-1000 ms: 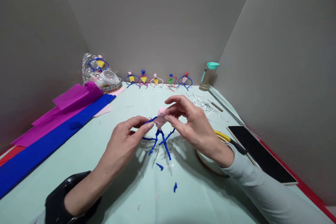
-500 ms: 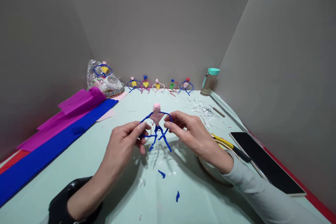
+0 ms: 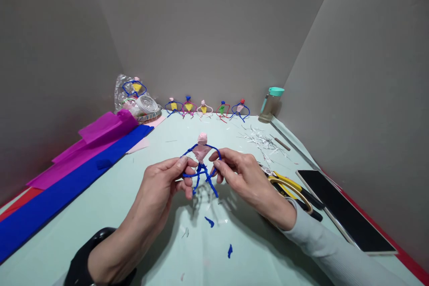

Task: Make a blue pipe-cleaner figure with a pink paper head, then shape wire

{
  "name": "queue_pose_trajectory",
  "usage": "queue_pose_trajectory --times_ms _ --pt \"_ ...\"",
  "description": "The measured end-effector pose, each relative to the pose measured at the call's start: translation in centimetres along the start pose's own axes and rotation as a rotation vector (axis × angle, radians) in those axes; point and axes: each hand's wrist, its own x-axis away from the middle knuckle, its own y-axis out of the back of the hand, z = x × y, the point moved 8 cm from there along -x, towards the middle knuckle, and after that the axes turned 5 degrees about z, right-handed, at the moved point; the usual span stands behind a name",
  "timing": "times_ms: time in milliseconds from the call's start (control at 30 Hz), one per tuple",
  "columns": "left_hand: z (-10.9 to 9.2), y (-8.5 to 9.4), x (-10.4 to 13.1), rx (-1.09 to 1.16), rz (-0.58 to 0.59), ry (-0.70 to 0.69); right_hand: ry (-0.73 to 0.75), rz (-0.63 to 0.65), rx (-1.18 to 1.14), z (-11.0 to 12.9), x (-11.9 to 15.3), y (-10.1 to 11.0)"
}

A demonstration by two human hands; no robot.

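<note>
A small figure with a pink head and pink triangular body is held upright between both hands, above the pale green table cover. Its arms and legs are blue wrapped wire. My left hand pinches the bent arm on the left side, thumb on top. My right hand pinches the arm on the right between thumb and fingers. The arm ends lie across the tops of the legs. Below the figure are two blue scraps.
Several similar figures lean on the back wall. Blue paper and magenta paper lie left. A bottle, white scraps, yellow-handled tools and a black tablet are at right.
The figure's right-side arm is bent further inward, its end now nearer the legs. My right hand has shifted slightly, showing more of the tools. The whole view has moved a little.
</note>
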Motion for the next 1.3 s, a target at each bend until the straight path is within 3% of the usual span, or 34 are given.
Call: queue_pose_trajectory --times_ms 267,533,1000,1300 --pt "0.5 0.5 0.0 0.058 -0.088 -0.031 -0.012 -0.009 -0.039 -0.4 0.2 -0.9" --pt "0.5 0.2 -0.1 0.060 -0.075 -0.010 -0.045 -0.048 -0.122 -1.4 -0.3 -0.2" --pt "0.9 0.2 -0.1 0.054 -0.077 0.024 -0.025 -0.057 -0.116 -1.1 0.0 -0.3" --pt "0.0 0.4 -0.1 0.009 -0.067 -0.033 -0.069 -0.065 -0.212 -1.7 -0.3 0.0"
